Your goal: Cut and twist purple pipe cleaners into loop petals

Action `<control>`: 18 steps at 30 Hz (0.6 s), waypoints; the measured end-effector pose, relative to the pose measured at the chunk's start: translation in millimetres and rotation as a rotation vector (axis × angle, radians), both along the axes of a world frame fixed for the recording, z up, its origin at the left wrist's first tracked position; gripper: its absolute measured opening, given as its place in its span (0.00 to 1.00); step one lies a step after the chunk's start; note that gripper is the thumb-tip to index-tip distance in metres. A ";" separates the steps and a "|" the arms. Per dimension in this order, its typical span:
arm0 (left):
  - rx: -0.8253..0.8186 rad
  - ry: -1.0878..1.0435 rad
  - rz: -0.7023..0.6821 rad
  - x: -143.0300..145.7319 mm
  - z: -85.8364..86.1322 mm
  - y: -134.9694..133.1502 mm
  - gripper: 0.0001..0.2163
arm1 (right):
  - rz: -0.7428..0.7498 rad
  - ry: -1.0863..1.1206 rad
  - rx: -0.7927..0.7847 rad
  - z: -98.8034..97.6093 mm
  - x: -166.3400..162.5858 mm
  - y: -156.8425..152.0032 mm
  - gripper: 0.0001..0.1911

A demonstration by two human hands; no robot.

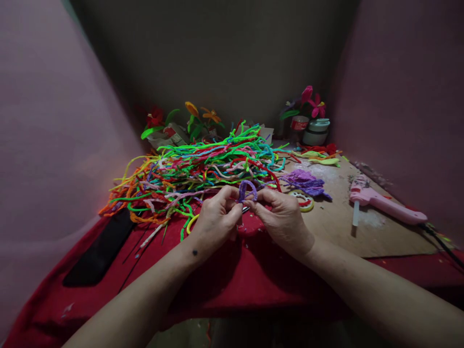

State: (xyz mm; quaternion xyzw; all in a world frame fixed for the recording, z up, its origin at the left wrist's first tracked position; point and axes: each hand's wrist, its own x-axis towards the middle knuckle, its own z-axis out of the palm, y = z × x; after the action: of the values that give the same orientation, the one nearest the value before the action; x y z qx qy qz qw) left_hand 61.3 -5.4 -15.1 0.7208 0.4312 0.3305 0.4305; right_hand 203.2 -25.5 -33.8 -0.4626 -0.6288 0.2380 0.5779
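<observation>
A purple pipe cleaner [247, 189] is bent into a small loop between both my hands. My left hand [216, 220] pinches its left end with closed fingers. Its right end is pinched by my right hand [282, 218], fingers also closed. Both hands hover just above the red cloth [224, 275], in front of a big heap of multicoloured pipe cleaners [203, 169]. A small pile of purple pipe-cleaner pieces [304, 181] lies just right of my right hand.
A pink glue gun [384, 203] lies on the brown board [340, 227] at right. A yellow tape ring [302, 199] sits near my right hand. Finished pipe-cleaner flowers [311, 106] and jars stand at the back. A black flat object [101, 249] lies left.
</observation>
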 end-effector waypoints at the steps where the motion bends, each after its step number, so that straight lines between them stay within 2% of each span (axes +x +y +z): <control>1: -0.023 -0.022 -0.025 0.3 0.5 -0.5 0.05 | 0.012 0.016 -0.023 0.7 0.0 0.4 0.04; 5: -0.185 -0.183 -0.143 1.1 4.7 -0.2 0.06 | 0.160 0.202 -0.236 6.9 2.4 3.5 0.06; 8: -0.278 -0.274 -0.171 -0.5 8.0 3.4 0.06 | 0.266 0.322 -0.350 12.9 5.4 5.5 0.06; 12: -0.344 -0.291 -0.166 -3.4 9.3 8.3 0.06 | 0.306 0.363 -0.394 18.3 7.8 5.5 0.07; 18: -0.367 -0.235 -0.157 -1.3 7.6 7.5 0.07 | 0.335 0.458 -0.344 15.9 12.3 9.1 0.12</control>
State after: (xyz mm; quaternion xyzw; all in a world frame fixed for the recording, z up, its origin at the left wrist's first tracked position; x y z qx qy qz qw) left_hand 60.0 2.1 -7.5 0.6182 0.3737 0.2936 0.6261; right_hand 215.5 -16.4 -17.9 -0.3782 -0.5006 0.5299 0.5706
